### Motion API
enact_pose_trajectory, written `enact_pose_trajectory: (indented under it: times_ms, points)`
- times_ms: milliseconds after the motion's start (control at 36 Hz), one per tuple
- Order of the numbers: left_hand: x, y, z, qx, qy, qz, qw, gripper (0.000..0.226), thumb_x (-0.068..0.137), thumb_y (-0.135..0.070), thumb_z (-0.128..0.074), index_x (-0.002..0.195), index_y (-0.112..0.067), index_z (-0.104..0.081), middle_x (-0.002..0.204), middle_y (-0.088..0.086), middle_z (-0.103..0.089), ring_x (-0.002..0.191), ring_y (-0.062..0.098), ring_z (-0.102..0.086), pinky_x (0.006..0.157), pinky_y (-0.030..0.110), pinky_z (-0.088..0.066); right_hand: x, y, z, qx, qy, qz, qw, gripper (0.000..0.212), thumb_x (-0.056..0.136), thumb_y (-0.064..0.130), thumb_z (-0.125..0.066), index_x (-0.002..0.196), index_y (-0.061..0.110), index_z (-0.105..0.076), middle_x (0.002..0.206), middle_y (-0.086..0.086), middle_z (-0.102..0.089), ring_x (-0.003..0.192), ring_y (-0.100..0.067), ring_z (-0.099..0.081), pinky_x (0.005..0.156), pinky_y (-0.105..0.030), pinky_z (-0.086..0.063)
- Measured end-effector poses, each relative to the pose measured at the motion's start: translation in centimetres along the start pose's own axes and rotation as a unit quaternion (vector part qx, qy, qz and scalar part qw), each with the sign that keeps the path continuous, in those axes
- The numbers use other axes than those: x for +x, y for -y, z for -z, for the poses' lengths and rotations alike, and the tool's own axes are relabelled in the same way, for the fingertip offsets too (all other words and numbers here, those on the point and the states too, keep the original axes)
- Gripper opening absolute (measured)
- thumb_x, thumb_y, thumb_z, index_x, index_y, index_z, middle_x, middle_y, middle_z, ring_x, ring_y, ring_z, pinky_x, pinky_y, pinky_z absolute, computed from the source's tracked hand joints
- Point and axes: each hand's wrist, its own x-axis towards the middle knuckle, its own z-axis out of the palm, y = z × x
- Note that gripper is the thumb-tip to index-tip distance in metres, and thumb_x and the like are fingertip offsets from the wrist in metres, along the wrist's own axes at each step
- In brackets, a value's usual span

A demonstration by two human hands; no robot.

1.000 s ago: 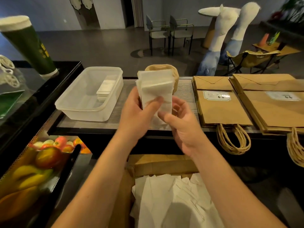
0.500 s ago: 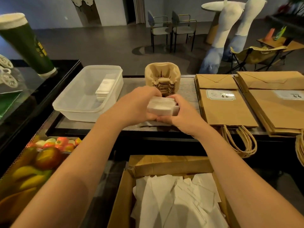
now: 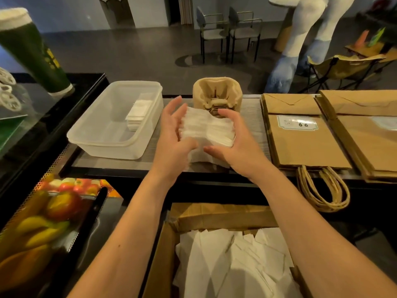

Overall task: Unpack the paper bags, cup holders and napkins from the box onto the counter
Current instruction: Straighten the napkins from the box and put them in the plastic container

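Note:
A stack of white napkins [image 3: 206, 130] lies on the counter [image 3: 251, 108], just in front of the nested brown cup holders [image 3: 217, 93]. My left hand [image 3: 171, 134] is at the stack's left side, fingers spread and straight, thumb against the front edge. My right hand [image 3: 238, 143] cups the right side, with fingers curled round the far end and thumb at the near end. Two piles of flat brown paper bags [image 3: 305, 143] [image 3: 369, 136] lie to the right, handles hanging over the edge. Below, the open cardboard box [image 3: 214, 216] holds loose white napkins [image 3: 232, 265].
A clear plastic tub [image 3: 94, 136] with a small napkin pile [image 3: 139, 112] inside sits left of the stack. A tall green cup model [image 3: 32, 52] stands far left on a dark glass case. Fruit [image 3: 43, 216] fills a display at lower left.
The napkin stack went from held upright in the air down to lying flat on the counter. My left hand's fingers have opened off it, while the right still cups its side.

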Motion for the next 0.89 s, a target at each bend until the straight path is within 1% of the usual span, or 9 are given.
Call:
enact_pose_trajectory:
  times_ms: [83, 139, 278, 333, 417, 556, 667, 806, 889]
  points:
    - [0.1, 1.2, 0.6, 0.123, 0.031, -0.011, 0.992, 0.082, 0.076, -0.008, -0.068, 0.139, -0.051, -0.038, 0.139, -0.022, -0.043, 0.128, -0.001, -0.047, 0.11, 0.042, -0.046, -0.5, -0.8, 0.2, -0.025, -0.006, 0.006, 1.0, 0.081, 0.078, 0.018, -0.088, 0.144, 0.025, -0.041, 0.124, 0.015, -0.051, 0.106, 0.014, -0.051, 0.079, 0.002, -0.042]
    - [0.1, 1.8, 0.7, 0.178, 0.044, 0.004, 0.983, 0.082, 0.082, -0.006, -0.07, 0.138, -0.056, -0.038, 0.148, -0.018, -0.039, 0.137, 0.006, -0.04, 0.114, 0.048, -0.041, -0.6, -1.0, 0.2, -0.036, -0.005, 0.007, 0.999, 0.075, 0.079, 0.018, -0.088, 0.139, 0.026, -0.043, 0.12, 0.017, -0.05, 0.106, 0.008, -0.051, 0.078, 0.001, -0.043]
    - [-0.1, 1.3, 0.6, 0.132, 0.045, -0.014, 0.99, 0.083, 0.082, 0.001, -0.064, 0.145, -0.046, -0.039, 0.146, -0.015, -0.046, 0.133, 0.008, -0.047, 0.111, 0.046, -0.046, 0.0, -0.6, -0.2, -0.033, -0.011, 0.017, 0.999, 0.064, 0.085, 0.013, -0.082, 0.131, 0.03, -0.043, 0.114, 0.023, -0.049, 0.101, 0.015, -0.052, 0.074, -0.002, -0.046]
    - [-0.2, 1.5, 0.8, 0.155, 0.048, -0.033, 0.986, 0.086, 0.08, 0.003, -0.061, 0.145, -0.049, -0.038, 0.155, -0.014, -0.036, 0.143, 0.009, -0.036, 0.119, 0.044, -0.035, 0.2, -0.4, 0.0, -0.026, -0.011, 0.02, 0.999, 0.07, 0.082, 0.015, -0.085, 0.135, 0.029, -0.042, 0.118, 0.023, -0.05, 0.106, 0.012, -0.052, 0.08, -0.002, -0.045]
    - [-0.2, 2.1, 1.1, 0.314, 0.068, -0.048, 0.946, 0.084, 0.086, -0.002, -0.065, 0.145, -0.052, -0.033, 0.167, -0.012, -0.008, 0.153, 0.015, -0.009, 0.117, 0.033, -0.015, 0.0, -0.7, 0.4, -0.021, -0.009, 0.017, 1.0, 0.087, 0.077, 0.02, -0.089, 0.146, 0.025, -0.037, 0.123, 0.018, -0.052, 0.107, 0.016, -0.051, 0.084, -0.001, -0.043]
    - [-0.3, 2.6, 0.7, 0.411, 0.039, -0.076, 0.908, 0.086, 0.088, -0.013, -0.07, 0.157, -0.029, -0.023, 0.168, -0.009, -0.002, 0.153, 0.016, -0.003, 0.115, 0.029, -0.011, -0.3, -1.0, 0.5, -0.028, -0.006, 0.01, 1.0, 0.091, 0.077, 0.022, -0.089, 0.149, 0.026, -0.034, 0.126, 0.015, -0.052, 0.108, 0.015, -0.052, 0.084, -0.001, -0.044]
    - [-0.5, 2.2, 0.3, 0.505, 0.006, -0.159, 0.848, 0.093, 0.079, -0.014, -0.071, 0.158, -0.014, -0.021, 0.168, 0.005, -0.01, 0.155, 0.024, -0.007, 0.126, 0.05, -0.015, -0.2, -1.0, 0.4, -0.027, 0.002, 0.004, 1.0, 0.098, 0.075, 0.021, -0.091, 0.152, 0.025, -0.031, 0.129, 0.013, -0.051, 0.109, 0.013, -0.051, 0.084, 0.001, -0.042]
    - [-1.5, 0.9, -1.2, 0.597, 0.085, -0.243, 0.76, 0.092, 0.07, -0.018, -0.059, 0.157, -0.016, -0.031, 0.165, 0.005, -0.027, 0.154, 0.025, -0.018, 0.124, 0.058, -0.006, -0.3, -0.8, 0.2, -0.03, 0.029, 0.007, 0.999, 0.113, 0.075, 0.02, -0.091, 0.158, 0.029, -0.015, 0.146, 0.01, -0.037, 0.125, 0.003, -0.044, 0.093, -0.003, -0.037]
    - [-1.5, 0.7, -1.5, 0.596, 0.092, -0.241, 0.76, 0.09, 0.071, -0.018, -0.056, 0.157, -0.023, -0.029, 0.163, 0.004, -0.031, 0.153, 0.026, -0.023, 0.124, 0.058, -0.005, -0.4, -0.8, 0.1, -0.014, 0.017, 0.008, 1.0, 0.112, 0.079, 0.018, -0.087, 0.159, 0.032, -0.011, 0.157, 0.006, -0.032, 0.139, -0.005, -0.038, 0.11, -0.019, -0.038]
